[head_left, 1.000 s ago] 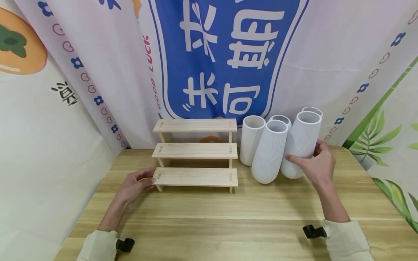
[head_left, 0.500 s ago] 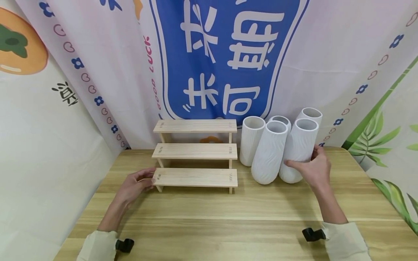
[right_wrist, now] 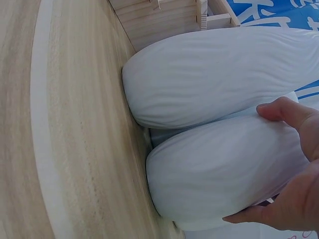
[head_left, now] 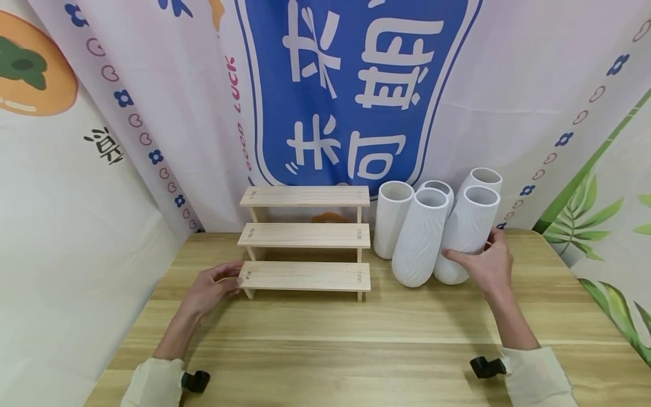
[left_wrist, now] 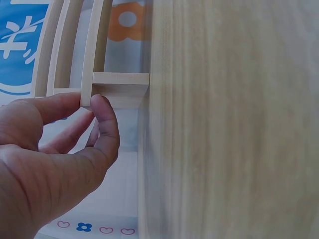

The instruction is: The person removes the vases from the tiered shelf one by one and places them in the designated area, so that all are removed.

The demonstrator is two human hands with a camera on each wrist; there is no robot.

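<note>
A pale wooden three-step display stand (head_left: 304,275) sits on the table, and my left hand (head_left: 211,289) pinches the left end of its lowest board. The left wrist view has thumb and forefinger of the left hand (left_wrist: 70,144) at that board end (left_wrist: 86,89). To the stand's right is a group of several white ridged vases. My right hand (head_left: 490,263) grips the front right vase (head_left: 465,232) low on its side, thumb at the front; the far fingers are partly hidden. Beside it stands another front vase (head_left: 419,243), close to the held vase (right_wrist: 219,169) in the right wrist view.
Behind the front pair are a straight ribbed vase (head_left: 394,220), a mostly hidden vase (head_left: 439,187) and a back right vase (head_left: 485,176). A printed curtain (head_left: 508,102) hangs at the rear edge of the wooden table (head_left: 335,362). Black wrist mounts (head_left: 487,367) sit at both cuffs.
My right hand has brought the gripped vase slightly toward me and left, uncovering more of the back right vase; its top has since leaned a little rightward. The left hand stays at the stand.
</note>
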